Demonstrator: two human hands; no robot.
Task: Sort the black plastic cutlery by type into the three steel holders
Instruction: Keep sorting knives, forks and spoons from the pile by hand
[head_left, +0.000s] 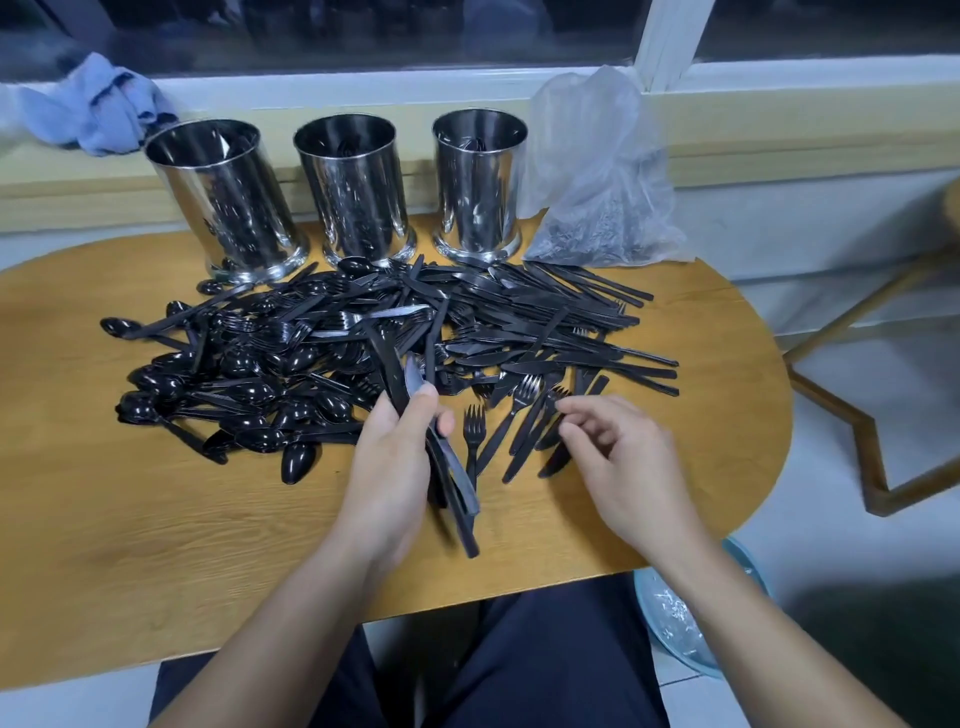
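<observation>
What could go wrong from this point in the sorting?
1. The left hand grips a loose bundle of knives that fans out below the fist; one could slip onto the table.
2. The right hand reaches among forks lying next to knives, so a wrong piece could be picked up.
3. The three steel holders stand right behind the pile; a reach over it could knock cutlery off.

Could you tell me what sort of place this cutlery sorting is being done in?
Probably an indoor room at night, perhaps a home or small eatery's back area: an oval wooden table stands against a dark window and its sill, with a blue cloth on the sill and tiled floor beside it.
</observation>
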